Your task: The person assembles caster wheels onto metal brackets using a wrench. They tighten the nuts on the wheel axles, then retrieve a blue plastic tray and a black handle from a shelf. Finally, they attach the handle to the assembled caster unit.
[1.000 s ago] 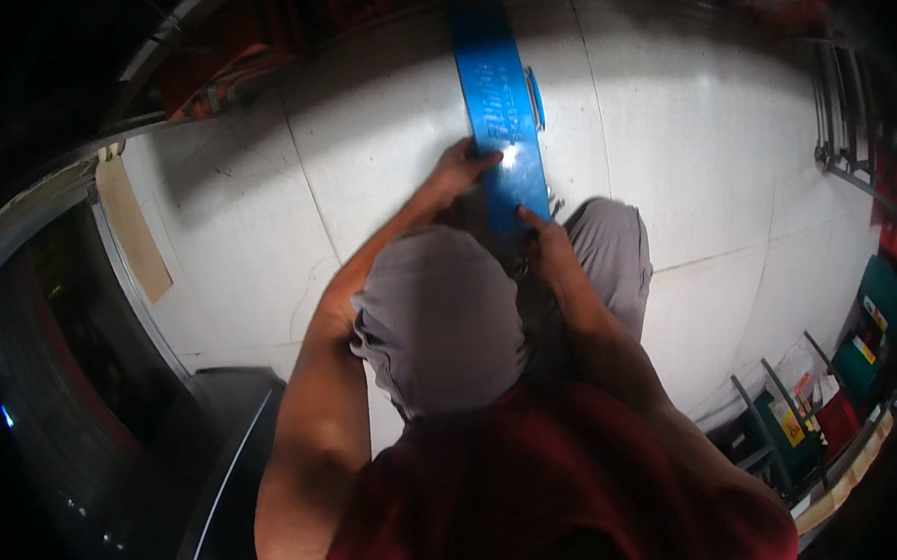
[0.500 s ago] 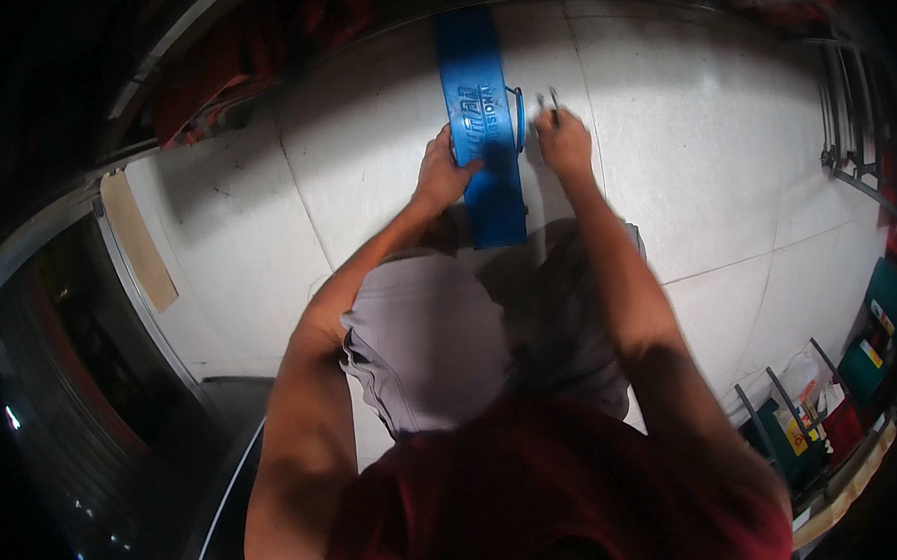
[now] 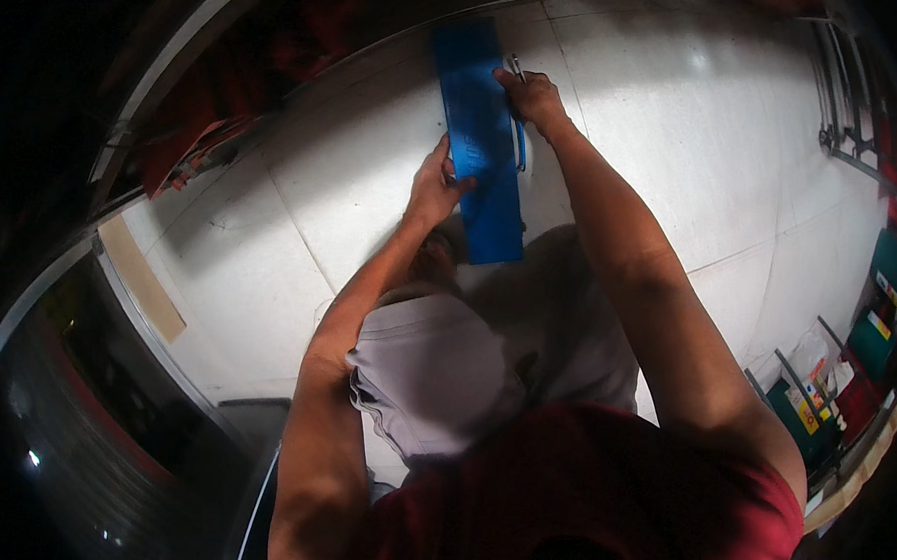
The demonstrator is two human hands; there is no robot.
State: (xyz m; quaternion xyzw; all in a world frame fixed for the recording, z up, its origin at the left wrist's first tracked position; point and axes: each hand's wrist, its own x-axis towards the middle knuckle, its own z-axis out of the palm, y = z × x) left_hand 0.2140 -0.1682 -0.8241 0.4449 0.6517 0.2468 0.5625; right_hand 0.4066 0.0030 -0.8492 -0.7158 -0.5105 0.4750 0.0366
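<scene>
A long, narrow blue case (image 3: 486, 218) lies on the floor ahead of my knees, its length running away from me. At its left edge my left hand (image 3: 429, 195) is closed, thumb over the top face and fingers along the side. My right hand (image 3: 537, 100) is closed at the far part of the right edge, its thumb reaching the case. A thin, shiny metal tool (image 3: 516, 67) sticks up out of that hand; its exact kind is unclear. The case's blue carrying handle (image 3: 521, 149) stands out from the right side, just nearer than my right hand.
Pale floor panels (image 3: 703, 159) surround the case. To the right are metal bars (image 3: 834, 113) and green boxes (image 3: 871, 332) with coloured labels. A tan strip (image 3: 143, 278) edges the floor on the left, beside a dark area. Red items (image 3: 188, 156) sit at the far left.
My right hand has moved farther away and left, from beside the handle to the case's right edge. The case has shifted slightly toward me, and my left hand sits slightly nearer too.
</scene>
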